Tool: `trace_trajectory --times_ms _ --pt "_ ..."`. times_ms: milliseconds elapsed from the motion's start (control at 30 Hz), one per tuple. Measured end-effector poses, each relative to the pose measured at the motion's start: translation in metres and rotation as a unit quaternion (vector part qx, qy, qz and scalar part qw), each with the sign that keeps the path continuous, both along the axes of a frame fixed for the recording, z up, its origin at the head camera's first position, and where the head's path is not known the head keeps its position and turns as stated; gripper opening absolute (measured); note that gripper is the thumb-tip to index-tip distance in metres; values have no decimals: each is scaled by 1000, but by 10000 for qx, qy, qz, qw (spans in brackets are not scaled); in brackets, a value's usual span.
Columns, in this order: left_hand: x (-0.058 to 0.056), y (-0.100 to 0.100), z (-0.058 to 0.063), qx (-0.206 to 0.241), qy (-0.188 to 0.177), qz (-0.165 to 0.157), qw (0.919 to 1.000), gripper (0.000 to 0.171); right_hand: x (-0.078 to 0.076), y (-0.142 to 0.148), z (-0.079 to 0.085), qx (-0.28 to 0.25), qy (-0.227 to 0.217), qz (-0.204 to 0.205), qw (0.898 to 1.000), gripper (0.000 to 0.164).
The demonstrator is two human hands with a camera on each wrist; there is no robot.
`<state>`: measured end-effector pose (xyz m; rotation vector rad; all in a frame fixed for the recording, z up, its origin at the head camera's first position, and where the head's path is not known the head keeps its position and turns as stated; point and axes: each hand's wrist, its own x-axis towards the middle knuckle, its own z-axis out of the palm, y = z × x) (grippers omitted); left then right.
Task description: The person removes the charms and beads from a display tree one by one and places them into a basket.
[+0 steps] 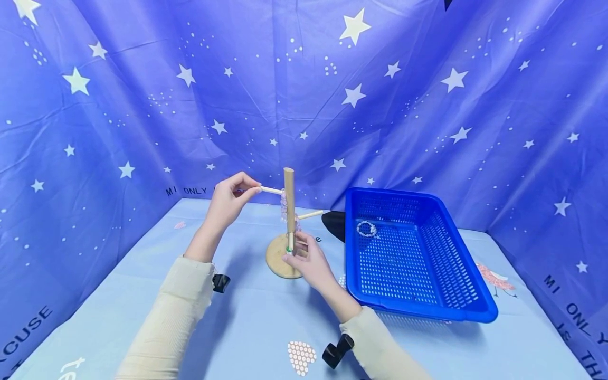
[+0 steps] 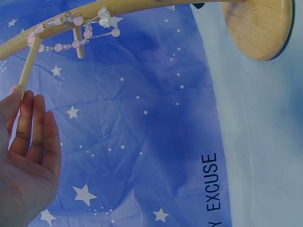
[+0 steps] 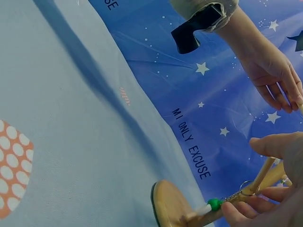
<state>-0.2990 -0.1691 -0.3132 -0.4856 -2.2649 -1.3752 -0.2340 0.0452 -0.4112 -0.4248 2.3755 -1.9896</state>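
A wooden stand with side pegs [image 1: 289, 203] rises from a round base [image 1: 275, 258]. My left hand [image 1: 230, 200] pinches the outer end of one peg [image 2: 30, 64] between thumb and fingertips; its other fingers extend loosely. Around that peg, against the post, hangs a bracelet of pink and clear beads [image 2: 58, 47] with a white flower-like charm [image 2: 104, 17]. Low on the post, my right hand [image 1: 311, 261] has its thumb and fingers spread apart around a hanging charm. The charm's green bead [image 3: 215, 204] sits right at the fingertips, with a ring and chain [image 3: 239, 193] above it.
A blue plastic basket [image 1: 350, 253] stands to the right, with a pale beaded bracelet [image 1: 367, 229] inside. Another peg [image 1: 311, 214] sticks out rightward near more pink beads [image 1: 297, 224]. A starry blue cloth [image 1: 304, 95] hangs behind the table.
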Motion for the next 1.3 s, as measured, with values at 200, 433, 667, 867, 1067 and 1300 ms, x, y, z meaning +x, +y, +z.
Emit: trace_trajectory --times_ms 200,433,667,867,1067,1300 --pt "0 0 0 20 15 -13 10000 14 -1 -1 0 -174 -51 -14 9998 62" --pt "0 0 0 5 16 -6 10000 13 -1 -2 1 -362 -63 -59 9993 63" --pt "1 0 1 2 -5 -9 10000 14 0 -2 1 -147 48 -181 9997 58" --pt "1 0 1 6 -28 -10 10000 14 -1 -2 2 -322 52 -288 9991 51" --pt "1 1 2 -11 -18 11 10000 14 0 -3 3 -543 52 -435 9976 45" --pt "1 0 2 51 -10 -28 10000 12 -1 -3 -1 -656 3 -514 9965 26"
